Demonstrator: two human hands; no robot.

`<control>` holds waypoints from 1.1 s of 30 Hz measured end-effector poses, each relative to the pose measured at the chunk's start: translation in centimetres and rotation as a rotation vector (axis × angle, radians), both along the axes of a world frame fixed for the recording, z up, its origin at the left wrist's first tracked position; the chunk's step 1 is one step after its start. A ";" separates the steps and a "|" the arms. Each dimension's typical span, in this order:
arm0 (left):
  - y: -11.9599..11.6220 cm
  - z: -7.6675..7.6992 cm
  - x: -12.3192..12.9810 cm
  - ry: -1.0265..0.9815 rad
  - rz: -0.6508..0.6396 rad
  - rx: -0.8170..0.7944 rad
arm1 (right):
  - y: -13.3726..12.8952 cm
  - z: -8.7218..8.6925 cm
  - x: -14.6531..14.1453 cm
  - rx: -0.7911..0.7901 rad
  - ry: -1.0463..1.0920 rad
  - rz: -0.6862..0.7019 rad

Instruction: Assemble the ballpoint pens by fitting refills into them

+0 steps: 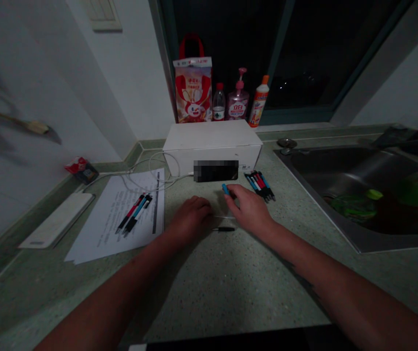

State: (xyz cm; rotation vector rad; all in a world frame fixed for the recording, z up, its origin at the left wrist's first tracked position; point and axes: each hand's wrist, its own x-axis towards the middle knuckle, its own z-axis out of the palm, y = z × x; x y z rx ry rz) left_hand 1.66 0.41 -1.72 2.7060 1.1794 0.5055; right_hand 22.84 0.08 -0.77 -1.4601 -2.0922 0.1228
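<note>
My right hand (249,207) is closed on a small blue pen part (225,189), held up between thumb and fingers. My left hand (191,217) rests on the counter with its fingers curled; whatever they hold, if anything, is hidden. A black pen part (226,229) lies between the hands, with a thin piece beside it reaching toward my left hand. Several pens (259,186) in blue, red and black lie right of the phone (216,171). More pens (135,213) rest on the printed papers (110,219) at the left.
Behind the phone stands a white box (212,135), with a red bag (193,92) and several bottles (237,102) at the window. A cable (146,187) loops across the papers. The metal sink (351,243) is on the right, a white power bank-like slab (57,222) on the left.
</note>
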 end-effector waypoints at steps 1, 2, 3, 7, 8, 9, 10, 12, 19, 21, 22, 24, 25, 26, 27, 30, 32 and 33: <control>0.1 0.0 0.0 0.018 0.017 0.002 | 0.1 0.1 0.1 0.003 -0.015 -0.014; 0.1 0.0 0.0 0.033 0.036 0.005 | 0.1 0.1 0.2 0.006 -0.036 -0.033; 0.1 0.0 -0.1 0.045 0.053 0.007 | 0.2 0.2 0.3 0.005 -0.063 -0.054; 0.1 0.1 -0.5 0.004 0.146 0.048 | 0.4 0.5 0.7 -0.031 -0.193 -0.135; 0.1 0.2 -0.7 -0.037 0.170 0.068 | 0.4 0.5 0.7 -0.039 -0.216 -0.144; 0.1 0.2 -0.8 -0.085 0.190 0.094 | 0.4 0.5 0.8 -0.043 -0.234 -0.147; 0.1 0.2 -1.0 -0.133 0.206 0.120 | 0.4 0.6 0.8 -0.043 -0.246 -0.143; 0.1 0.2 -1.2 -0.202 0.233 0.160 | 0.3 0.5 0.8 -0.031 -0.258 -0.121; 0.2 0.1 -1.3 -0.193 0.246 0.183 | 0.3 0.1 0.8 0.016 -0.242 -0.043; 0.2 0.1 -1.3 -0.183 0.241 0.200 | 0.4 0.0 0.8 0.013 -0.246 -0.040; 0.1 0.1 -1.3 -0.181 0.242 0.211 | 0.4 0.0 0.8 0.009 -0.248 -0.039; 0.1 0.2 -1.3 -0.175 0.242 0.232 | 0.4 0.0 0.8 -0.002 -0.252 -0.036; 0.0 0.3 -1.4 -0.171 0.237 0.242 | 0.3 0.1 0.8 -0.009 -0.254 -0.034; 0.0 0.3 -1.4 -0.167 0.230 0.250 | 0.3 0.2 0.7 -0.014 -0.257 -0.027; 0.0 0.3 -1.4 -0.164 0.219 0.259 | 0.2 0.2 0.6 -0.019 -0.262 -0.013; -0.1 0.1 -1.3 -0.170 0.156 0.289 | 0.0 0.4 0.3 -0.016 -0.308 0.085; 0.0 -0.2 -1.2 -0.193 0.114 0.306 | -0.2 0.4 0.1 -0.017 -0.342 0.160; 0.0 -0.4 -1.1 -0.212 0.106 0.323 | -0.3 0.4 0.0 -0.022 -0.349 0.180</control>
